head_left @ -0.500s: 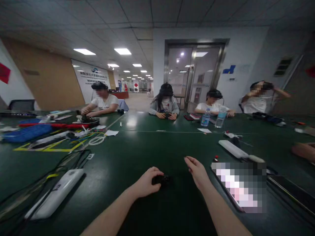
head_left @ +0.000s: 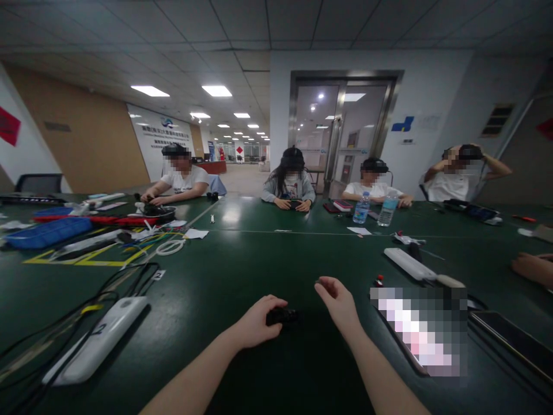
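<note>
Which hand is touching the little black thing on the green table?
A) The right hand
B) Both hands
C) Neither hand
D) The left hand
D. The left hand has its curled fingers against the small black object, while the right hand is lifted beside it, not touching.

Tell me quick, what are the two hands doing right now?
Left hand: closed, holding a small black object.
Right hand: open, holding nothing.

The person's bare, slender left forearm (head_left: 194,380) and right forearm (head_left: 380,374) enter at seven and five o'clock, narrowing to slim wrists and a bare left hand (head_left: 257,323) and right hand (head_left: 339,305).
</note>
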### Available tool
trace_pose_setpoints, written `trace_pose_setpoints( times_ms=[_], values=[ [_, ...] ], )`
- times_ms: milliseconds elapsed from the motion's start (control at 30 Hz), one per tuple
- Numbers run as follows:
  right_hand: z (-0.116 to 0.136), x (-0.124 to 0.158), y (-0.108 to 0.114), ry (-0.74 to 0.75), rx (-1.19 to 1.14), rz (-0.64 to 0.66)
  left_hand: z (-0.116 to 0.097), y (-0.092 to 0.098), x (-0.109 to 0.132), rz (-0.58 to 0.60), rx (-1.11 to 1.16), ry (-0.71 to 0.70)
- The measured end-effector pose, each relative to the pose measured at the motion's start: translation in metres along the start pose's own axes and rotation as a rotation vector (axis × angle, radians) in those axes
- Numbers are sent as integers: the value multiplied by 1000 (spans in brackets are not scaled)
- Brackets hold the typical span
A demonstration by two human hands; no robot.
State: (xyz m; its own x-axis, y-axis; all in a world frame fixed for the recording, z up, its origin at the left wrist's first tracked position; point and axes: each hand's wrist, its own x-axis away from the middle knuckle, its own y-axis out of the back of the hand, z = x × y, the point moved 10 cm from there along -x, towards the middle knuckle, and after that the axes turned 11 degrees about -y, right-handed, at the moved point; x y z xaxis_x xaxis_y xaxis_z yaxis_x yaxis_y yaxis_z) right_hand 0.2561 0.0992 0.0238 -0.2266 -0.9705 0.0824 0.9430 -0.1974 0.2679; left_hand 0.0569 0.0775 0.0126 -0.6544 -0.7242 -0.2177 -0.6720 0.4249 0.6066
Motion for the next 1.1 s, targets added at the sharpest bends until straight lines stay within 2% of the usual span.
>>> trace_pose_setpoints(
  times_ms=[133, 200, 267, 567, 733, 933, 1000, 1100],
  values=[
    [26, 37, -58, 198, 309, 351, -8, 2, -1, -38, 23, -31],
    [28, 50, -75, 222, 395, 448, -12, 3, -1, -44, 18, -58],
    [27, 56, -83, 233, 452, 486, -13, 4, -1, -55, -10, -74],
    [29, 57, -85, 284, 561, 458, -11, 0, -2, -28, -64, -153],
    [27, 57, -85, 273, 564, 460, -11, -1, -2, 2, -81, -131],
    [16, 48, -84, 197, 511, 449, -22, -1, -1, 97, -269, -157],
    [10, 39, -76, 148, 491, 405, -16, 9, 0, 79, -329, -140],
    [-1, 22, -55, 65, 460, 304, 13, 46, 8, -38, -418, -16]
  ],
)
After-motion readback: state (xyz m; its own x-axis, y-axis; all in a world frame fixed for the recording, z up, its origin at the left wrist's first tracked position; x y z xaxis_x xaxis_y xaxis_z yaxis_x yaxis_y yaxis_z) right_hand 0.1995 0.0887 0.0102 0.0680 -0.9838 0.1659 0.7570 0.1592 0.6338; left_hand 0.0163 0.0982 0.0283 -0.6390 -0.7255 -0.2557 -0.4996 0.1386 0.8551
